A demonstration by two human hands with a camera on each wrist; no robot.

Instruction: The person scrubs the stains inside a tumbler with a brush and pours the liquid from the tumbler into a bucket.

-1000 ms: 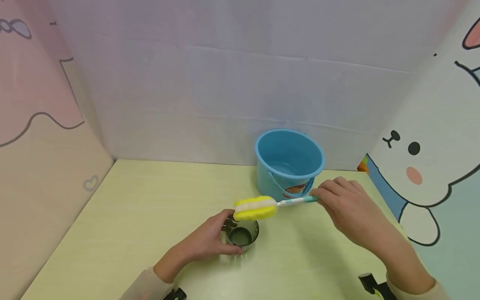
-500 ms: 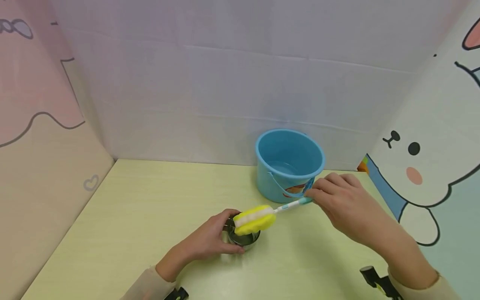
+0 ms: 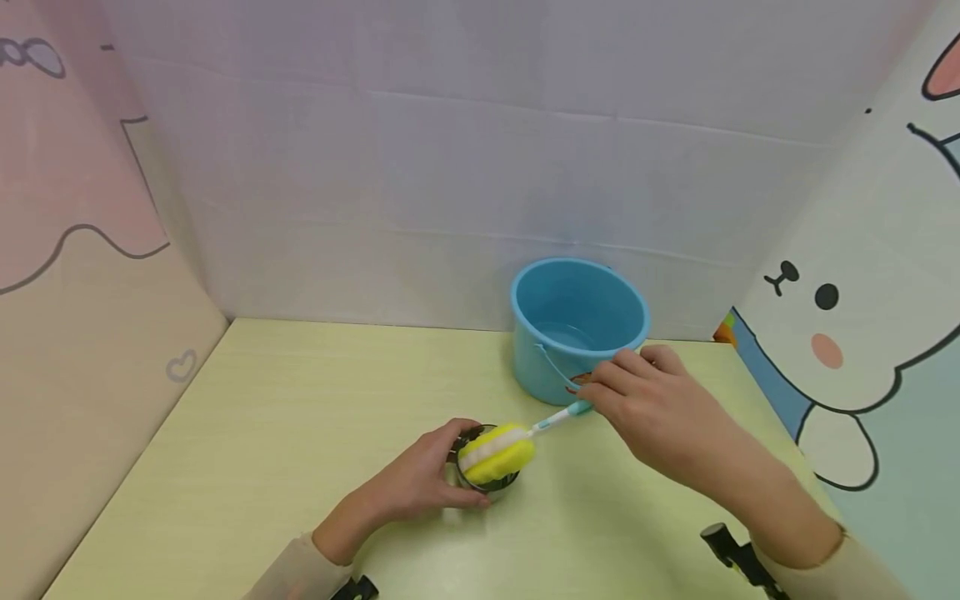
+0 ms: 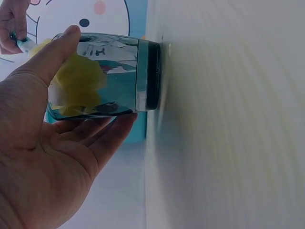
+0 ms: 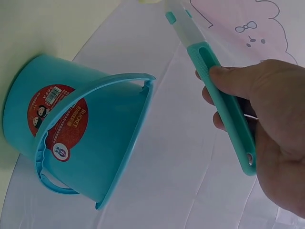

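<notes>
A dark tinted glass cup [image 4: 121, 71] is held by my left hand [image 3: 412, 475], the thumb on one side and the fingers on the other. Its base is at or just above the pale table. My right hand [image 3: 660, 417] grips the teal handle [image 5: 231, 119] of a sponge cup brush, its thumb lying along the handle. The brush's yellow and white sponge head [image 3: 495, 454] sits in the cup's mouth, tilted. Through the glass in the left wrist view, the yellow sponge [image 4: 81, 81] shows inside the cup, short of its bottom.
A blue bucket [image 3: 536, 367] with a handle and a red label stands behind the hands, against the back wall. The pale yellow table [image 3: 300, 400] meets cloth walls at the back and sides; a cartoon rabbit [image 3: 862, 333] is printed on the right one.
My right hand has moved left and slightly down, lowering the sponge head from above the cup into its mouth. The left hand and the cup have stayed nearly still.
</notes>
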